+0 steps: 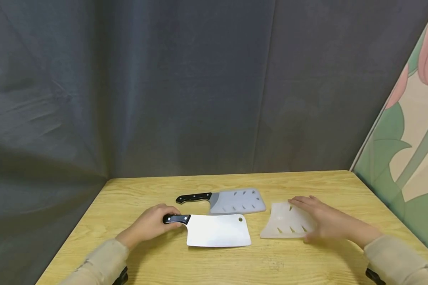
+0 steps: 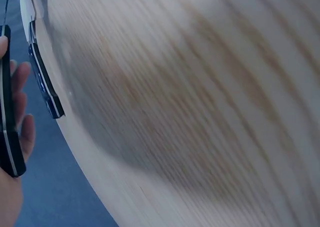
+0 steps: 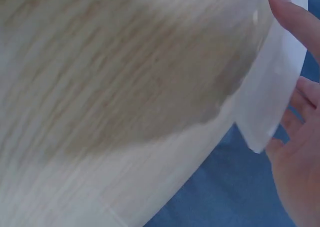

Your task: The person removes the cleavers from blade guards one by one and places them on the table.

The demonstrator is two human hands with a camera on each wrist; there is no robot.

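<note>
At the wooden table [image 1: 157, 265], the left hand [image 1: 150, 224] curls around the black handle of a bare steel cleaver [image 1: 214, 229] lying flat at centre. The right hand [image 1: 326, 222], fingers spread, presses on a translucent white plastic blade sheath [image 1: 285, 225] at the cleaver's 3 o'clock. A second, sheathed black-handled cleaver [image 1: 224, 201] lies at 12 o'clock.

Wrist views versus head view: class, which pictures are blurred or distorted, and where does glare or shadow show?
Head view: sharp, bare cleaver blade glares white; soft shadows under both hands. Left wrist view: table smeared and curved, left hand at the edge. Right wrist view: equally blurred, a dark patch on the wood, white sheath washed out.
</note>
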